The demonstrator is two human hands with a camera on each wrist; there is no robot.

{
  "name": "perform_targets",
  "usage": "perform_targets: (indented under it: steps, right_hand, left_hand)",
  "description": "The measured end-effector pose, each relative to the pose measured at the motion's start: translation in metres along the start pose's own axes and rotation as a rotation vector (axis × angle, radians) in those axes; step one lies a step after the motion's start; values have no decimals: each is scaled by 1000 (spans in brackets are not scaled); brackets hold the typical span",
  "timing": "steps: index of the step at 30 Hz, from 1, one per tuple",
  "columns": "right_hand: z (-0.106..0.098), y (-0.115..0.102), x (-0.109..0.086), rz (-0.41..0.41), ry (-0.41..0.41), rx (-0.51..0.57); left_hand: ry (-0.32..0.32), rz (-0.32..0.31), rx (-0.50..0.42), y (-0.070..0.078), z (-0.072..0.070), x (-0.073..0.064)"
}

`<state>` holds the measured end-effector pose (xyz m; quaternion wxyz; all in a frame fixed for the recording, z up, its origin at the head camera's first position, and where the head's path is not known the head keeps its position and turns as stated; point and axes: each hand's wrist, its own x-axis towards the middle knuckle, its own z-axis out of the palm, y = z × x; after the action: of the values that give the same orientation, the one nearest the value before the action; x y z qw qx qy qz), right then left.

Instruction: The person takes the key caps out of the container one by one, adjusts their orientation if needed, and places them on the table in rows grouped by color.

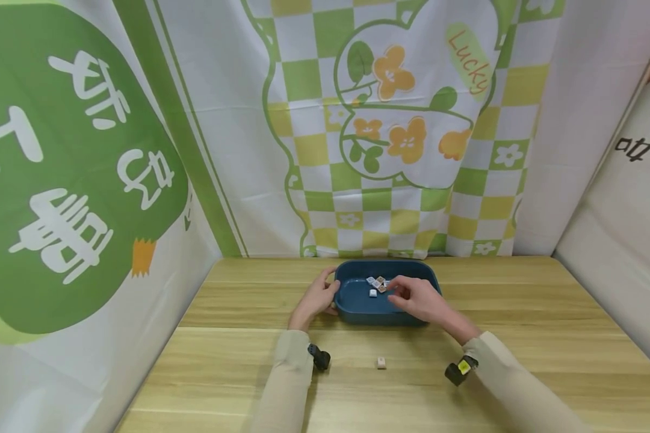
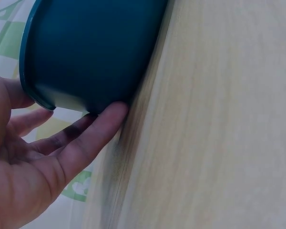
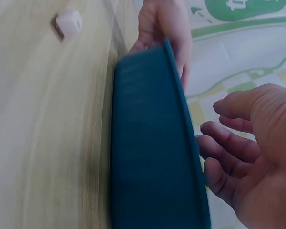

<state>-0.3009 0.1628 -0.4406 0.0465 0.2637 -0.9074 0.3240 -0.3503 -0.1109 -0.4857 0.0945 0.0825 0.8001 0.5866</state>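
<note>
A dark blue rectangular box (image 1: 381,317) with rounded corners stands on the table. My left hand (image 1: 319,296) holds its left end, thumb at the rim and fingers against the outer wall, as the left wrist view (image 2: 47,162) also shows. Over the right part of the box hovers my right hand (image 1: 419,299); its fingers are loosely bent, with nothing visible between them. Inside lie several small white and brownish keycap-like pieces (image 1: 381,284), one white piece (image 1: 373,293) a little apart. Another pale piece (image 1: 381,363) lies on the table in front of the box.
The wooden table (image 1: 222,361) extends to both sides of the box. Behind it hangs a green-and-white checked curtain (image 1: 325,150), and printed cloths enclose the left and right sides. A small black camera sits on each wrist.
</note>
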Motion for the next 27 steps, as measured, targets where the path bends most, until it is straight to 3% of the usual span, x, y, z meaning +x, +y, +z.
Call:
perform_targets:
  steps: [8, 27]
  right_hand:
    - [5, 20, 13, 43, -8, -37]
    - [13, 42, 34, 142, 5, -124]
  left_hand:
    - [1, -5, -11, 2, 0, -1]
    - [-3, -26, -22, 1, 1, 1]
